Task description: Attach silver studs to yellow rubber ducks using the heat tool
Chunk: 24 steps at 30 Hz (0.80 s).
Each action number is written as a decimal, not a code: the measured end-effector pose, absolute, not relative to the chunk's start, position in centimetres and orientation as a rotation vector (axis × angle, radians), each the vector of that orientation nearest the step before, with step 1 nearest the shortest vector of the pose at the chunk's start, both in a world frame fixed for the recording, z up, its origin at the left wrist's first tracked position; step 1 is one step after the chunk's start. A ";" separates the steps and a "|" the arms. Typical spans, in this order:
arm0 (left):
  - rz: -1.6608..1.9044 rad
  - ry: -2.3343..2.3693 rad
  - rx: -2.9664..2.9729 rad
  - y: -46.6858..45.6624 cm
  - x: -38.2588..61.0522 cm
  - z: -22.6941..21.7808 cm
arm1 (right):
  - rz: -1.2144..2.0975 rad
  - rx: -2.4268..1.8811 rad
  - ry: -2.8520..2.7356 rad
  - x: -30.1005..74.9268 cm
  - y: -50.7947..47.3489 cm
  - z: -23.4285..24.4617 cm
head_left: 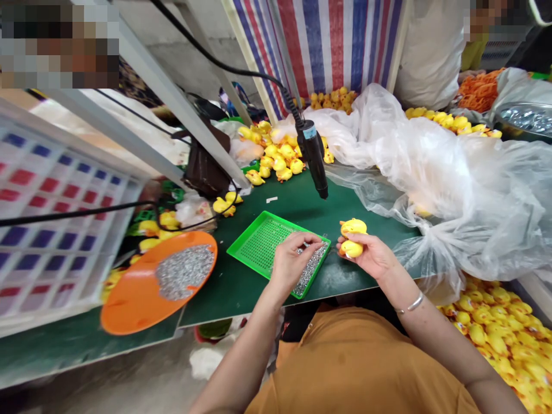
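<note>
My right hand [373, 256] is closed around two small yellow toy ducks [353, 228] with orange beaks, just above the green table. The fingers of my left hand [293, 259] are pinched together over a shallow green tray [250, 261]. Whatever lies between those fingertips is too small to make out. Small silvery metal pieces, which look like screws [308, 273], fill the tray's right end. Beyond both hands, a black electric screwdriver [313, 158] hangs tip down from its cable.
An orange dish [125, 307] of small metal pieces sits to the left, beside a white plastic crate [86, 253]. More toy ducks [280, 155] are heaped at the back. Clear plastic sheeting [457, 195] covers the right side. Below it lies a large duck pile [495, 328].
</note>
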State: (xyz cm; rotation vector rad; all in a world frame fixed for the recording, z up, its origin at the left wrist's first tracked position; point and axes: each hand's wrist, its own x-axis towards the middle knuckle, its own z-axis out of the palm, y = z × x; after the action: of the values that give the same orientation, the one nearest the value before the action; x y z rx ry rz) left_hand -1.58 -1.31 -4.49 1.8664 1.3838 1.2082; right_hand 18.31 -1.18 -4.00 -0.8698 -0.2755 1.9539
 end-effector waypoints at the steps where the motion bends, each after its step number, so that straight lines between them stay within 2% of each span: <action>1: 1.278 1.314 1.896 -1.5 -0.9 -4.2 | 1.949 -0.876 -0.271 18.2 -1.1 -4.1; 6: 1.380 1.106 2.103 -2.3 1.4 -3.6 | 1.951 -0.862 -0.277 17.8 -0.8 -4.3; 15: 1.374 1.080 2.176 -1.9 1.7 -4.0 | 1.959 -0.818 -0.312 17.5 -1.1 -4.1; 21: 1.331 1.121 1.965 -2.1 1.8 -4.3 | 1.961 -0.829 -0.280 17.4 -1.2 -4.0; 24: 1.581 1.297 1.685 -0.2 1.0 -3.8 | 1.963 -0.847 -0.239 17.7 -1.3 -4.1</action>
State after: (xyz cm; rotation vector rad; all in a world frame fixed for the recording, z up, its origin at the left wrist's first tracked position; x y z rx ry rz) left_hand 0.95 -0.22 -3.81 1.6848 1.2966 1.5806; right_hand 17.69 -1.26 -4.05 -0.8465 -0.2394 1.9631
